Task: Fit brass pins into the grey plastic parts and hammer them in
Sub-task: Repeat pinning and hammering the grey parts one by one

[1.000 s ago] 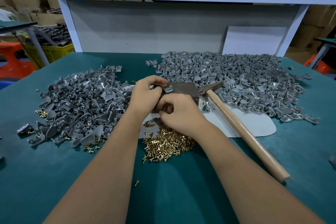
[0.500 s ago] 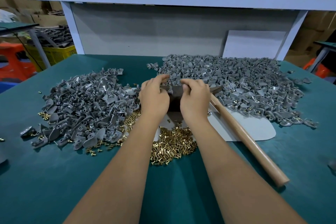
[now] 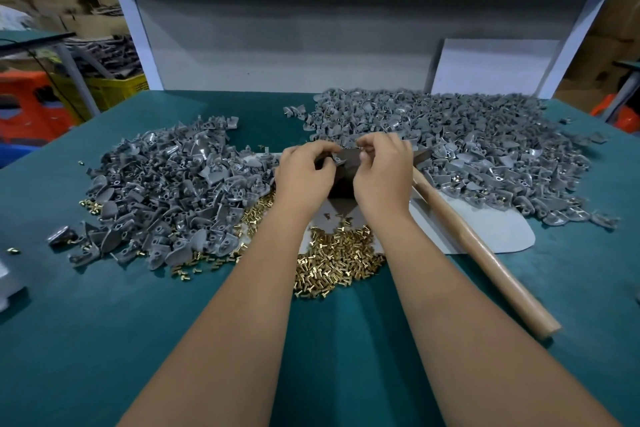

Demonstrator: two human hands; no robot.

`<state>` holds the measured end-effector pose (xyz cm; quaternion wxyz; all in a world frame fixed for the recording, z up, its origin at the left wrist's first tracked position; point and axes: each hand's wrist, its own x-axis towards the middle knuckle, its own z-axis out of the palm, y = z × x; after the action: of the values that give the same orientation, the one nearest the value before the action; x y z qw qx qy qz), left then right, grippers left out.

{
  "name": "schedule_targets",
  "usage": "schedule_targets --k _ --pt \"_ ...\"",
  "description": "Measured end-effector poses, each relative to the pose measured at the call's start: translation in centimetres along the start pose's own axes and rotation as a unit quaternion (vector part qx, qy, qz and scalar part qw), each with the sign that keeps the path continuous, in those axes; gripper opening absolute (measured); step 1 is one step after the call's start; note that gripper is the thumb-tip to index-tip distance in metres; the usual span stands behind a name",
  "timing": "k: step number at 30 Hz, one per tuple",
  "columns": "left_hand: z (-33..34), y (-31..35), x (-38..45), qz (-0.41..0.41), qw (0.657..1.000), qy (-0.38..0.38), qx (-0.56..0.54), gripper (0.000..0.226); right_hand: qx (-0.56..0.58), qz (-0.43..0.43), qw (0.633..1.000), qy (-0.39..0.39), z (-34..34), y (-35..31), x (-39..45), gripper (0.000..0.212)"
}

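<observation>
Teal covering is stretching across the tabletop (image 3: 104, 340), with a white shelf frame (image 3: 138, 45) rising behind it. Off to the left a yellow crate (image 3: 114, 90) is sitting on the floor, holding what look like grey pieces, though the view there is blurry. One heap of grey plastic parts (image 3: 166, 191) is lying left, brass pins (image 3: 332, 260) are spreading near the wrists, and a larger heap (image 3: 467, 149) is lying right. The left hand (image 3: 304, 180) is curling its fingers round a grey part (image 3: 337, 159) on a dark block (image 3: 343, 180). The right hand (image 3: 384, 173) is pinching something small, probably a pin. A wooden-handled hammer (image 3: 485, 253) is lying right.
</observation>
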<state>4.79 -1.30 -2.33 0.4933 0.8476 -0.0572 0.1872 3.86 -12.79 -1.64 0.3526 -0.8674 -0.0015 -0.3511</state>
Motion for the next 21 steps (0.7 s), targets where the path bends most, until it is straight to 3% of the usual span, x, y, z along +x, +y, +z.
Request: schedule_targets --k 21 --pt "-0.14 0.11 -0.11 -0.044 0.994 0.018 -0.098 0.021 0.032 0.035 0.999 -0.021 -0.47 0.05 -0.05 0.015"
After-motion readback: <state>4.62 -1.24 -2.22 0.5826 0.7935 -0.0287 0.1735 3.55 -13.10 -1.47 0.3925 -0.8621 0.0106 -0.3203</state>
